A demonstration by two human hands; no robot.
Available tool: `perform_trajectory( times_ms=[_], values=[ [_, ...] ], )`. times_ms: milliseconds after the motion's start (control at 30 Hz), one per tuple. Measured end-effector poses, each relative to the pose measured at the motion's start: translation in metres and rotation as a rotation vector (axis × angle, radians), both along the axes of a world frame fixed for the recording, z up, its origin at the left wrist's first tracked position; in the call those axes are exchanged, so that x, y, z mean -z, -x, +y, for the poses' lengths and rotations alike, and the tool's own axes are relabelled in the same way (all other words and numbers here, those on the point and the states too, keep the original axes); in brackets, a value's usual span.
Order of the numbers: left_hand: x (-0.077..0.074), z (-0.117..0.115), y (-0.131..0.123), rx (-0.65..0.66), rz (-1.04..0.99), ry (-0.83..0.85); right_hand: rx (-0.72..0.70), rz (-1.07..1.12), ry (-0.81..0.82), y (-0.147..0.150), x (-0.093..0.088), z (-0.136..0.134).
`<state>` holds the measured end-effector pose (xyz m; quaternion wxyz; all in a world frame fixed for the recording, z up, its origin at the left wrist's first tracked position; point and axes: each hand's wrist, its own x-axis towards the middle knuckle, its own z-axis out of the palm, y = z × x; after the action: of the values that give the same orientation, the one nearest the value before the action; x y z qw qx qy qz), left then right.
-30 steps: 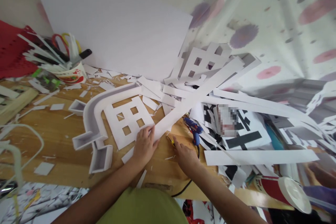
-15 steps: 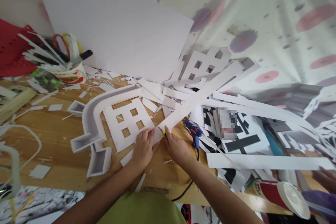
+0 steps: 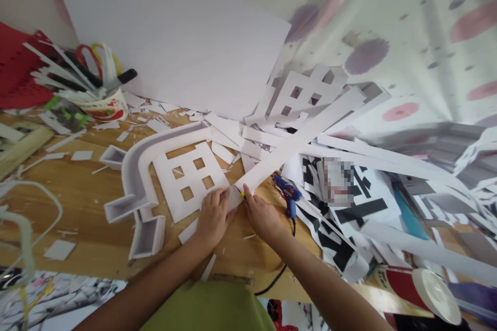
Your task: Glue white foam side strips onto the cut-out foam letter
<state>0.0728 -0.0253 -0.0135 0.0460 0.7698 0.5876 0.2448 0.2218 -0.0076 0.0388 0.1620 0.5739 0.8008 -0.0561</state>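
A long white strip (image 3: 287,147) runs from between my hands up toward the back right. My left hand (image 3: 213,214) presses on its near end, fingers bent together at the edge. My right hand (image 3: 260,212) is closed round a small yellow cutter (image 3: 243,195), its tip against the strip; most of the tool is hidden. Left of my hands lies a flat white panel with square holes (image 3: 190,181). A curved white channel piece (image 3: 135,176) stands around that panel's left side. Right of my right hand rests a blue glue gun (image 3: 287,194).
A tub (image 3: 106,108) of scissors and sticks stands at the back left among scraps. A large white sheet (image 3: 174,36) leans behind. At the right are patterned papers (image 3: 368,196), long strips and a red and white cup (image 3: 419,289) on its side.
At the right, the other person's hand has left the view and the strip it was near has shifted right and tilted. My hands have barely moved.
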Motion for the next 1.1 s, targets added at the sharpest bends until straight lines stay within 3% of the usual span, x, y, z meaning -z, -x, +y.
perform_trajectory(
  times_ms=[867,1100],
  values=[
    [-0.003,0.0,0.0,0.007,-0.04,0.056,-0.024,0.016,-0.022,-0.001,-0.001,0.0],
    [-0.006,0.0,-0.001,0.001,0.003,0.064,-0.024,-0.049,0.017,0.013,-0.013,0.008]
  ],
)
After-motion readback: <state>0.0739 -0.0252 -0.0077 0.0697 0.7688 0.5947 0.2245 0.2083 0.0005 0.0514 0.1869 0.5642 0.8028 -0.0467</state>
